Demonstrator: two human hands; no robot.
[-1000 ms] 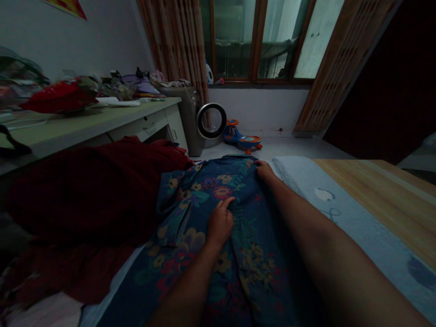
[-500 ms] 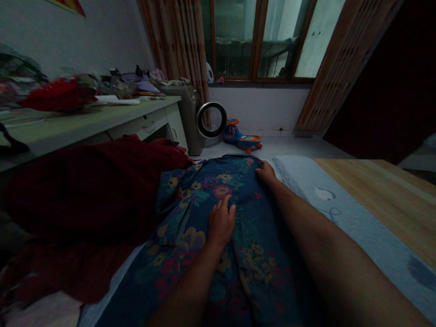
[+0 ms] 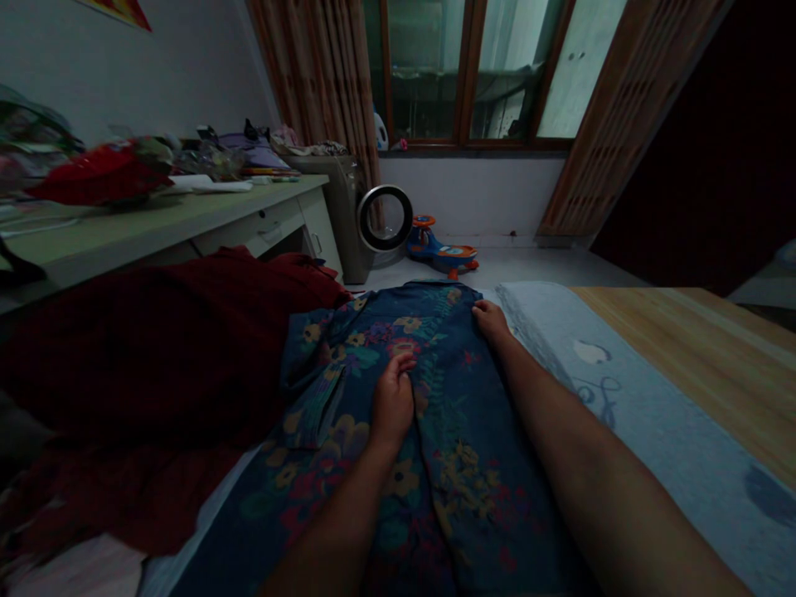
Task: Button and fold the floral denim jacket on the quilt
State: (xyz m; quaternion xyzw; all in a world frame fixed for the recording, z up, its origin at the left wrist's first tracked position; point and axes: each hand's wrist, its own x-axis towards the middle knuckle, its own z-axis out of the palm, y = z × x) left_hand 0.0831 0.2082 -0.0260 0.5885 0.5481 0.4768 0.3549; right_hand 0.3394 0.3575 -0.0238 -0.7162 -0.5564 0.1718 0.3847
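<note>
A dark blue garment (image 3: 460, 398) with a printed flower pattern lies spread out, its short sleeve (image 3: 311, 332) to the left and its collar at the far end. My right hand (image 3: 491, 322) pinches its far right edge near the shoulder. Over the front opening rests my left hand (image 3: 393, 405), turned partly onto its side, fingers loosely bent and a little apart. The underside of the left hand is hidden. A patch pocket (image 3: 323, 406) shows left of that hand.
Dark red cloth (image 3: 155, 356) is heaped on the left, below a cluttered desk (image 3: 249, 203). A pale blue patterned sheet (image 3: 597, 365) and a wooden surface (image 3: 672, 332) lie to the right. Beyond stand a washing machine with its round door (image 3: 385, 218) open and a ride-on toy (image 3: 439, 249).
My left hand has rolled from lying flat with spread fingers onto its side and shifted slightly left. The right hand keeps its pinch near the shoulder, moved slightly right.
</note>
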